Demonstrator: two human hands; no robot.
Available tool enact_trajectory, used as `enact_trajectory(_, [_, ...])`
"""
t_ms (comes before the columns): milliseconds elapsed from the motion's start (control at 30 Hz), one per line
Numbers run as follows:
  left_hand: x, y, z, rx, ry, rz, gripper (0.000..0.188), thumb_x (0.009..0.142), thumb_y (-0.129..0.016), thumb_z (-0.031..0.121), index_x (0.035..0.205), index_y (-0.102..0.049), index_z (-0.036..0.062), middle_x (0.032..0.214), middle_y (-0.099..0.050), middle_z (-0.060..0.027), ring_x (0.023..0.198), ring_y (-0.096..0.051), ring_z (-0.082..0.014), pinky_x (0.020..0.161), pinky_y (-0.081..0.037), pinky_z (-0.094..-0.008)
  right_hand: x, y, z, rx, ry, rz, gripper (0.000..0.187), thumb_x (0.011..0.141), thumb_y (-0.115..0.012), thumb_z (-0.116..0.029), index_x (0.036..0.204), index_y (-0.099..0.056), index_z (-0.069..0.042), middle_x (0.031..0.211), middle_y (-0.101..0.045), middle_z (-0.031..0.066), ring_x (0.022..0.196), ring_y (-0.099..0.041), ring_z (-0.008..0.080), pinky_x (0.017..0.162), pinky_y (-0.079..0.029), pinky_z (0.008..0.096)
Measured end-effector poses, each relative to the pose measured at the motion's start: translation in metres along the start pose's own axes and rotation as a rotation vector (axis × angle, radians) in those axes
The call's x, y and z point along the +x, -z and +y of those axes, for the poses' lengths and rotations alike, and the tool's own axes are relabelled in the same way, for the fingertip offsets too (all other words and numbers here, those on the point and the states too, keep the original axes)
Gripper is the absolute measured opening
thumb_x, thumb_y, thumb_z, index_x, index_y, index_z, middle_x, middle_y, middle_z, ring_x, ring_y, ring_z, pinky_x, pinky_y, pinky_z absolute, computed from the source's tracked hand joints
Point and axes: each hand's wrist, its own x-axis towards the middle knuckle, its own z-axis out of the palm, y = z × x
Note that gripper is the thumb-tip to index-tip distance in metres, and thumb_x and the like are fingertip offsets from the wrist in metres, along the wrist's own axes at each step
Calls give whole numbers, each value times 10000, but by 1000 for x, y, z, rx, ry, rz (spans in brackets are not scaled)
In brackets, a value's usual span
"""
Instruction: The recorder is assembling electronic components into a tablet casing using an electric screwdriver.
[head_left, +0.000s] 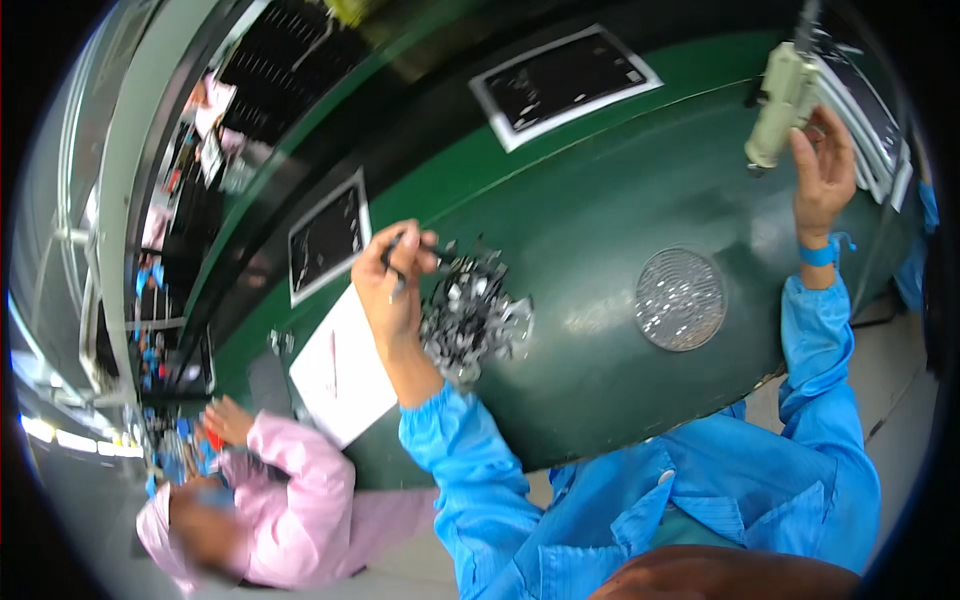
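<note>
My left hand (393, 285) is raised at the near left side of a heap of small black and silvery pieces (470, 305). Its fingers are closed around a thin, dark, curved object (393, 258) whose kind is blurred. At the far right, my right hand (826, 170) has its thumb and fingertips on the lower right side of a pale green hand-held tool (783, 105). That tool hangs at a tilt below a dark cord or rod. Between the hands, a round clear dish (682, 299) with shiny, ridged content lies on the green tabletop (590, 235).
Black sheets in white frames lie along the back, one centre (562, 88) and one left (328, 240). White paper (345, 370) with a thin reddish stick is left of the heap. Trays (870, 130) stand at right. A co-worker in pink (300, 500) sits at the left.
</note>
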Motion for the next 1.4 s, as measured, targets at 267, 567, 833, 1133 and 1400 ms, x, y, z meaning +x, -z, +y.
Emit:
enact_trajectory(267, [-53, -101, 9, 100, 53, -315, 141, 827, -626, 31, 939, -615, -54, 845, -658, -150, 639, -615, -137, 604, -511, -244, -50, -35, -76, 407, -538, -761, 256, 725, -739, -116, 895, -619, 32, 778, -619, 62, 628, -567, 68, 507, -452, 209])
enact_trajectory(567, [-57, -161, -16, 27, 17, -382, 129, 842, -599, 19, 943, -616, -60, 824, -636, -131, 649, -594, -149, 583, -489, -258, -71, -40, -80, 651, -895, -995, 230, 791, -678, -123, 912, -624, 65, 769, -640, 80, 669, -579, 58, 560, -487, 219])
enact_trajectory(833, [-52, -180, -22, 68, 101, -404, 193, 824, -593, -39, 1015, -592, -67, 915, -638, -140, 762, -625, -165, 679, -521, -272, -63, -26, -64, 602, -883, -826, 117, 819, -616, -60, 844, -626, 54, 703, -628, 70, 574, -588, 81, 492, -474, 224])
enact_trajectory(1133, [-45, -187, 52, 169, -502, -343, 429, 714, -728, 26, 1104, -563, -47, 1105, -578, -218, 1007, -587, -284, 850, -489, -342, -39, -20, -49, 540, -887, -584, 114, 841, -619, -70, 869, -612, 41, 708, -602, 29, 604, -580, 68, 519, -466, 199])
enact_trajectory(1400, [-79, -203, 151, -353, -769, 175, 800, 763, -622, 530, 1293, -391, -22, 1251, -470, -238, 1048, -543, -394, 856, -483, -417, -36, -19, -40, 509, -813, -559, 102, 838, -625, -67, 880, -618, 26, 735, -611, 27, 620, -595, 78, 503, -446, 186])
